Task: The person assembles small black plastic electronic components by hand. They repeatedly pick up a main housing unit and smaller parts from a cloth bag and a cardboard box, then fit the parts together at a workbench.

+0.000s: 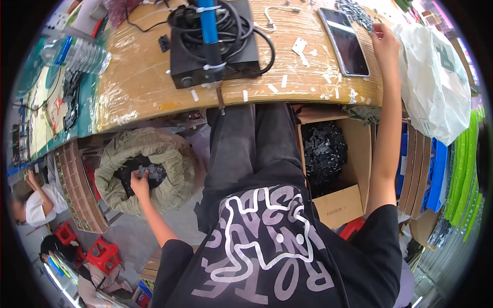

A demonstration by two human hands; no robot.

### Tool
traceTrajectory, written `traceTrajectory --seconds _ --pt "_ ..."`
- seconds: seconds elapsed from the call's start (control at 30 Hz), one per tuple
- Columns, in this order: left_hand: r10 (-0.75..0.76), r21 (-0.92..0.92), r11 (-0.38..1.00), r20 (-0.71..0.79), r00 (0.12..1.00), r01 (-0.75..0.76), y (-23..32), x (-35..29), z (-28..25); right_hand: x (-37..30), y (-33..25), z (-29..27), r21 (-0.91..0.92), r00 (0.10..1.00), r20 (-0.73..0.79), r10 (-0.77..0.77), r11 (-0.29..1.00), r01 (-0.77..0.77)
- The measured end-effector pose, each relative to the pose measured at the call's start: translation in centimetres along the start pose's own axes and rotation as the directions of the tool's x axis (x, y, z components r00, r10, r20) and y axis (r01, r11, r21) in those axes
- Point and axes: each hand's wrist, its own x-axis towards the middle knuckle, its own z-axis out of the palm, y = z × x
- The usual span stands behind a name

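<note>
Green-grey cloth makes up the fat sack (177, 191) below the table, with its top rolled down like a thick ring. Small dark plastic pieces (125, 174) lie inside it. The left hand (139, 185) is in the sack's mouth, with its fingers bent at some lighter grey pieces (153, 171). I cannot tell if it is gripping any.

The right hand (385, 43) is up at the table (138, 77), just beside a heap of tiny grey parts (353, 11). Its fingers are curled, but I cannot tell if the tips pinch something. A phone (345, 43) lies near that hand, and a white plastic bag (434, 77) (all crinkly) is on its other side.

Below the table, on the right, a cardboard box (358, 151) holds lots of black pieces (323, 156). Black cables (187, 37) sit in a tangle on a flat black box (182, 66), around a blue pole (208, 25).
</note>
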Motion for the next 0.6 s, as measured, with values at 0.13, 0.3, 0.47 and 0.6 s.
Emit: traceTrajectory --seconds 0.13,0.3,0.47,0.6 --pt "-0.009 -0.090 0.996 -0.157 0.988 -0.005 0.2 -1.4 -0.9 1.8 3.6 2.9 -0.216 0.984 0.176 0.037 0.976 0.001" --pt "-0.122 -0.481 0.877 -0.224 0.967 -0.001 1.1 -3.1 -2.9 0.9 1.8 2.5 -0.300 0.979 0.188 0.077 0.954 -0.018" --pt "-0.222 -0.625 0.777 -0.379 0.898 -0.072 2.1 -3.6 -5.2 2.0 7.9 2.8 -0.328 0.957 0.289 0.038 0.943 0.061" --pt "-0.280 -0.738 0.649 -0.458 0.843 -0.186 4.3 -4.1 -6.9 2.5 9.0 2.9 -0.345 0.926 0.374 0.047 0.934 0.092"
